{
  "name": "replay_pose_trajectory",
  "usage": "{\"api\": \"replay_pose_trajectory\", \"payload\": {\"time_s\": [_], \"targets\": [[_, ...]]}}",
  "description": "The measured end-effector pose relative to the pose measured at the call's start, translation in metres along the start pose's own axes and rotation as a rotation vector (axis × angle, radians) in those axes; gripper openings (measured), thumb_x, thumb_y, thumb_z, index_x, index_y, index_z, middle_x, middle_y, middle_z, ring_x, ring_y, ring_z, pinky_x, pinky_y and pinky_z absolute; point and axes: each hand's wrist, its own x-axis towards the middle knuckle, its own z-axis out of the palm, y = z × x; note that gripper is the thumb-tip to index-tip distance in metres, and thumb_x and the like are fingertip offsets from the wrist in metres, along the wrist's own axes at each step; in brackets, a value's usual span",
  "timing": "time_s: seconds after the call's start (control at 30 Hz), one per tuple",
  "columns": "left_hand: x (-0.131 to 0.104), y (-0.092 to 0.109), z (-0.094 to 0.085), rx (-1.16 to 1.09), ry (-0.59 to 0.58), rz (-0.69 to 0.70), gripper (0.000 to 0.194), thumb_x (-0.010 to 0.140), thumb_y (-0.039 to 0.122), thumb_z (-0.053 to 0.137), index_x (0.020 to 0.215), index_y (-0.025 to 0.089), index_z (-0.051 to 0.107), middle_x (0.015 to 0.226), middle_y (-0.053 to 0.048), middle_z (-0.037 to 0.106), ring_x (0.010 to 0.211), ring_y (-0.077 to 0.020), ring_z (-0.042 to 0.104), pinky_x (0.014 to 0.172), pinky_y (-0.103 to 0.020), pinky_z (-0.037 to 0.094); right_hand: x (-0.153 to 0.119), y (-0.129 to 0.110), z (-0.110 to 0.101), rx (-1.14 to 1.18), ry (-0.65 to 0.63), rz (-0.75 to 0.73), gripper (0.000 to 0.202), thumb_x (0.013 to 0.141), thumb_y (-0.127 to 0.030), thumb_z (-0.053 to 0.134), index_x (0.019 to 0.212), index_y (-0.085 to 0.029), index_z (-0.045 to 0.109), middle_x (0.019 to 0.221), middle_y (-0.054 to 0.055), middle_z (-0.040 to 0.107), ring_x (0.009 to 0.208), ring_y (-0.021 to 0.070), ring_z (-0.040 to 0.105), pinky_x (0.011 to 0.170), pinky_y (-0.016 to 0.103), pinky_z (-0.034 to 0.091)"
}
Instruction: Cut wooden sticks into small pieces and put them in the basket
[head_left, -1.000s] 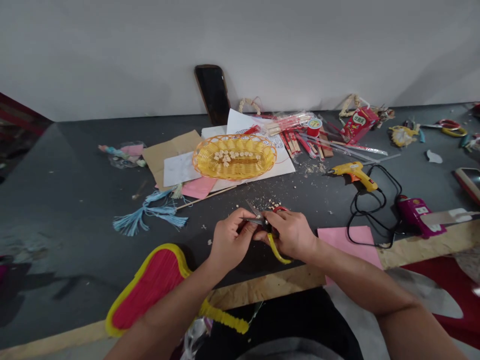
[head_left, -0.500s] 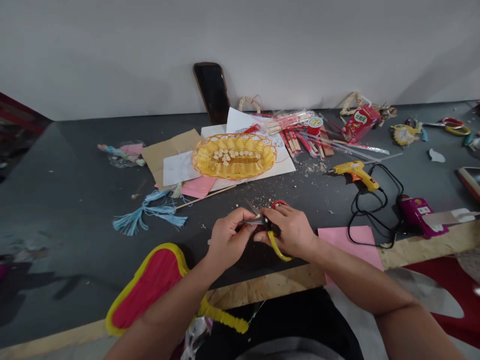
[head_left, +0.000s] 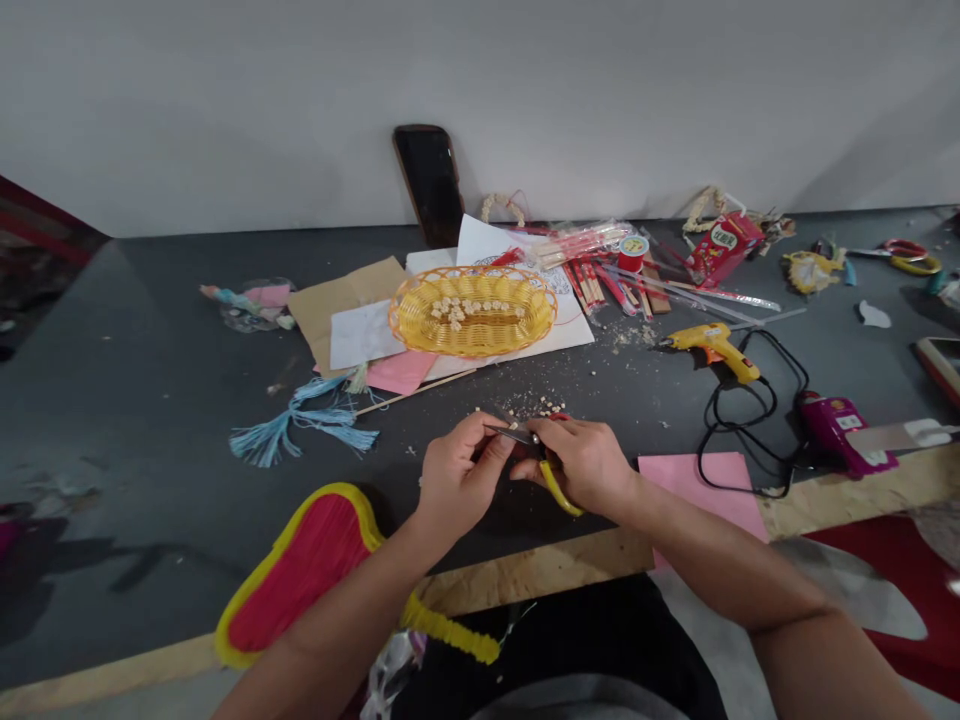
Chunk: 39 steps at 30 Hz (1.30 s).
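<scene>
Gripping scissors (head_left: 535, 439) in right hand (head_left: 595, 466); left hand (head_left: 459, 472) at blades (head_left: 513, 434).

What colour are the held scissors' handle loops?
Yellow loop and red loop; head view.

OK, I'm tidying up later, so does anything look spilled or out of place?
Yes: pale crumbs lie scattered on the dark tabletop, just beyond the scissors in the right hand, unlike the pale pieces gathered in the yellow basket. A pink sheet also overhangs the front edge.
</scene>
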Motion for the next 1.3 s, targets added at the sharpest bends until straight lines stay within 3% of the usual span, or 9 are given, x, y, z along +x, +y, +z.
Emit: {"api": "replay_pose_trajectory", "payload": {"time_s": [0.27,0.7,0.9,1.03,1.13,1.3], "targets": [[0.003,-0.003,0.001,0.019,-0.040,0.043,0.013,0.083,0.023,0.053,0.074,0.019,0.061,0.062,0.001,0.066,0.054,-0.0122,0.059,0.052,-0.020,0.043,0.004,-0.001,-0.001,-0.023,0.026,0.016,0.058,0.083,-0.067,0.052,0.110,-0.016,0.061,0.089,0.010,0.069,0.084,0.0218,0.065,0.074,0.029,0.047],[0.001,-0.001,0.003,0.064,-0.017,0.056,0.016,0.085,0.023,0.051,0.072,0.019,0.059,0.062,0.001,0.065,0.055,-0.0123,0.060,0.052,-0.020,0.042,-0.004,0.000,0.000,-0.084,-0.051,-0.008,0.040,0.090,-0.049,0.054,0.111,-0.015,0.060,0.080,0.007,0.071,0.072,0.0198,0.067,0.064,0.026,0.045],[0.001,-0.004,0.000,-0.007,-0.024,0.044,0.015,0.086,0.025,0.053,0.074,0.018,0.058,0.062,0.002,0.065,0.055,-0.0117,0.060,0.052,-0.020,0.041,0.003,0.004,-0.002,0.081,0.076,0.012,0.058,0.082,-0.053,0.063,0.126,-0.017,0.049,0.101,0.011,0.069,0.091,0.0230,0.065,0.081,0.033,0.050],[0.002,-0.007,0.000,0.003,-0.005,0.043,0.014,0.086,0.024,0.054,0.075,0.018,0.059,0.063,0.002,0.065,0.056,-0.0113,0.059,0.054,-0.020,0.042,0.006,0.006,-0.005,0.165,0.089,-0.040,0.059,0.080,-0.054,0.064,0.122,-0.014,0.049,0.102,0.012,0.066,0.092,0.0238,0.062,0.083,0.037,0.051],[0.003,-0.007,-0.001,0.014,0.013,0.052,0.011,0.084,0.024,0.056,0.076,0.018,0.060,0.065,0.002,0.065,0.057,-0.0113,0.060,0.055,-0.020,0.043,0.006,0.006,-0.007,0.119,0.056,-0.081,0.052,0.081,-0.053,0.064,0.116,-0.015,0.055,0.101,0.011,0.066,0.095,0.0240,0.060,0.090,0.039,0.049],[0.004,-0.006,0.001,-0.022,0.010,0.039,0.012,0.085,0.024,0.054,0.078,0.018,0.061,0.067,0.001,0.067,0.060,-0.0121,0.062,0.057,-0.020,0.045,0.003,0.007,-0.008,0.013,0.055,-0.071,0.055,0.084,-0.049,0.063,0.128,-0.018,0.054,0.108,0.011,0.064,0.103,0.0245,0.058,0.094,0.038,0.049]]}}
